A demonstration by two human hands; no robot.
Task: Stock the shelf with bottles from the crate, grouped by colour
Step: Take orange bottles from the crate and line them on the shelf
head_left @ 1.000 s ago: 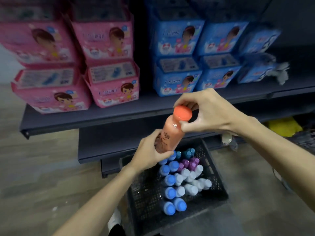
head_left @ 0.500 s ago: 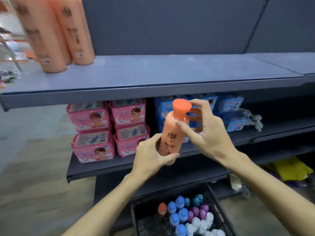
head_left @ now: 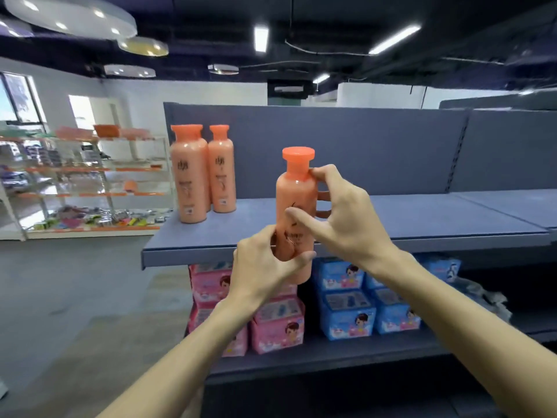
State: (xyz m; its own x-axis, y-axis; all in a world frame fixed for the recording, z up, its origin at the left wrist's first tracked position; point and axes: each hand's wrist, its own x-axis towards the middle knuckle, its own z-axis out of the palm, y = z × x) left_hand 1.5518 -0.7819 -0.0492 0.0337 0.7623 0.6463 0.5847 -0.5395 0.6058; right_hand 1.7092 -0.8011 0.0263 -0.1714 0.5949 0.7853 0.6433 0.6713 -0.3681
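two hands grip orange bottle [head_left: 294,212] | upright, cap up | left hand [head_left: 261,268] base, right hand [head_left: 340,218] neck

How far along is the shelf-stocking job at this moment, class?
Done: two orange bottles stand upright together at the left of the top shelf. In hand: a third orange bottle, upright in front of the shelf edge, with the left hand gripping its base and the right hand its upper body. Left: setting it beside the pair. The crate is out of view, so the remaining stock cannot be judged.
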